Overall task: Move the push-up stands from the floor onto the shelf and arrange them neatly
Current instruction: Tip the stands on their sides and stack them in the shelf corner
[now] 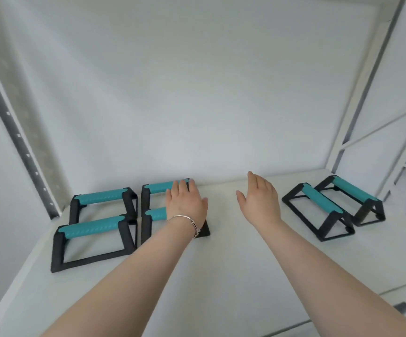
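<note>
Since all six stands look to be on the shelf (221, 251), tidying remains:
Left hand (186, 203): spread flat over the left group (99, 222), gripping nothing
Right hand (260, 198): spread, empty, apart from everything
Right pair (330, 205): angled (unaligned)
Risk: a careless nudge could skew the tidy left group

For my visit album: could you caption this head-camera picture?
Six teal-handled push-up stands sit on a white shelf; left hand rests over them, right hand hovers open.

Bright, even, soft light, faint shadows, wide-angle bending at edges, slight overall blur.
</note>
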The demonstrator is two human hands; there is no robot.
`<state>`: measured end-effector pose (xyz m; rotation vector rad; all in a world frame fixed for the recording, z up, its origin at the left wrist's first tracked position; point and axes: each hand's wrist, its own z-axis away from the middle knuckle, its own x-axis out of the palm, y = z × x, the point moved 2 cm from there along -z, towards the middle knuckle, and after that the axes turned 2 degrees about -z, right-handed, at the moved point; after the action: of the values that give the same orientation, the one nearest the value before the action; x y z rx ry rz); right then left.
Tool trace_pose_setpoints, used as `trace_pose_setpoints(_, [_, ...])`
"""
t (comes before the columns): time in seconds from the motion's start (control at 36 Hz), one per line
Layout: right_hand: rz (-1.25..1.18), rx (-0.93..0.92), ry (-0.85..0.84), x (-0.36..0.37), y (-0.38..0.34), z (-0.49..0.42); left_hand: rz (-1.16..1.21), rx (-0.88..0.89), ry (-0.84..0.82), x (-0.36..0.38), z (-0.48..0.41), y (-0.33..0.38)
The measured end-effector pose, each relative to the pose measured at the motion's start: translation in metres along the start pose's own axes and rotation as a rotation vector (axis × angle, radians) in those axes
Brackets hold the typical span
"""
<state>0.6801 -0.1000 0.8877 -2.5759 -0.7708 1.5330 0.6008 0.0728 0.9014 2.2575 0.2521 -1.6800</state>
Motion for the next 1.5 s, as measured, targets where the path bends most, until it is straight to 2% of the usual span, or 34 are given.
trace_pose_setpoints(0.36, [0.062, -0.006, -0.053, -0.06, 0.217, -0.038, 0.06, 0.02, -0.046, 0.054, -0.016, 0.237])
trace_pose_setpoints(0.53, [0.131, -0.023, -0.061, -0.079, 0.309, -0.062, 0.129, -0.075, -0.084, 0.069, -0.028, 0.321])
trace_pose_setpoints(0.69, [0.102, 0.021, -0.146, -0.069, 0.364, -0.082, 0.225, -0.244, -0.214, 0.084, -0.042, 0.373])
trace_pose_setpoints(0.78, [0.095, 0.052, -0.234, -0.06, 0.375, -0.088, 0.285, -0.329, -0.26, 0.096, -0.048, 0.383])
trace_pose_setpoints(1.06, [-0.072, 0.151, -0.405, -0.03, 0.383, -0.103, 0.324, -0.417, -0.266, 0.102, -0.055, 0.388])
trace_pose_setpoints(1.22, [-0.096, 0.195, -0.462, -0.034, 0.385, -0.112, 0.346, -0.374, -0.24, 0.101, -0.052, 0.375])
trace_pose_setpoints(1.5, [-0.213, 0.023, -0.487, -0.039, 0.354, -0.098, 0.295, -0.241, -0.203, 0.072, -0.026, 0.298])
